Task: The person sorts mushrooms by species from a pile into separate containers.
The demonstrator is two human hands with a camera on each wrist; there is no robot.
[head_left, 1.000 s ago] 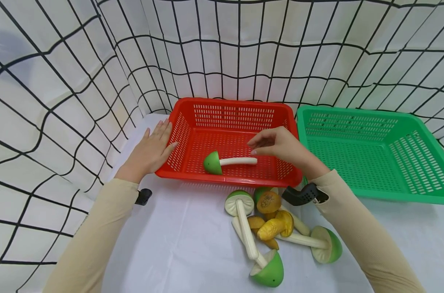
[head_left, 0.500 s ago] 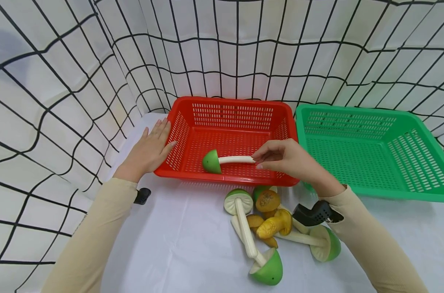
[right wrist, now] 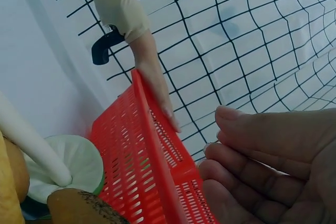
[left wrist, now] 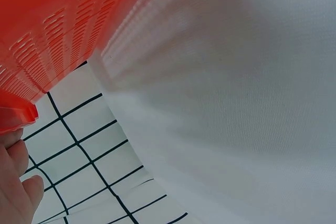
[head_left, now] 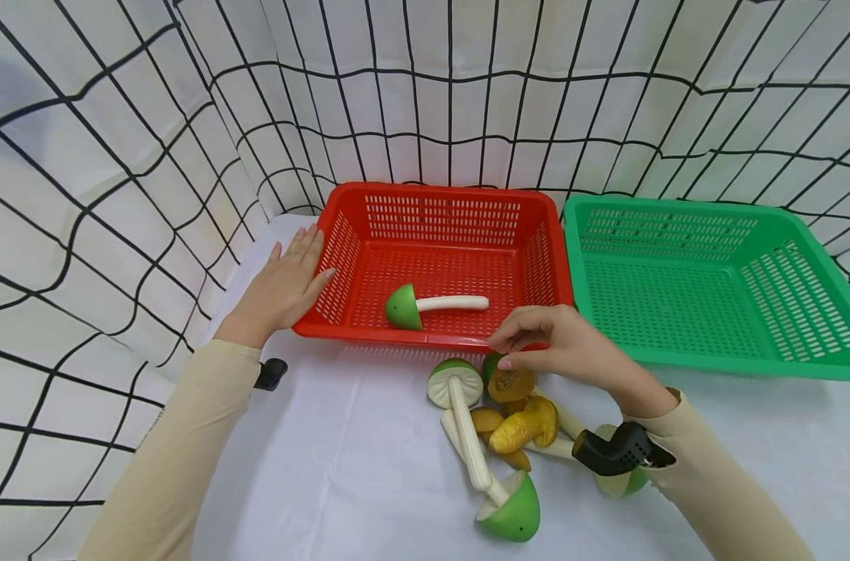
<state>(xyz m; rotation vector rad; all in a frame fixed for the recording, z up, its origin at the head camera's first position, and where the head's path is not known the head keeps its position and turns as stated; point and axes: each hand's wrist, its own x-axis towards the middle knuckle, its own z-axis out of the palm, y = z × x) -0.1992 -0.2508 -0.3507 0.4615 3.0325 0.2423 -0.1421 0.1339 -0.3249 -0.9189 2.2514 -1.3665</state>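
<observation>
The left hand [head_left: 280,288] lies flat against the red basket [head_left: 340,241], which holds one green mushroom [head_left: 405,307]. The right hand [head_left: 558,347], empty and loosely curled, hovers over the near pile [head_left: 509,421]; picking another seems the step, calling for a pinch.

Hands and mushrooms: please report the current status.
Left hand flat against red basket wall. Right hand empty, over mushroom pile. One green mushroom in basket. Nothing in the way.
</observation>
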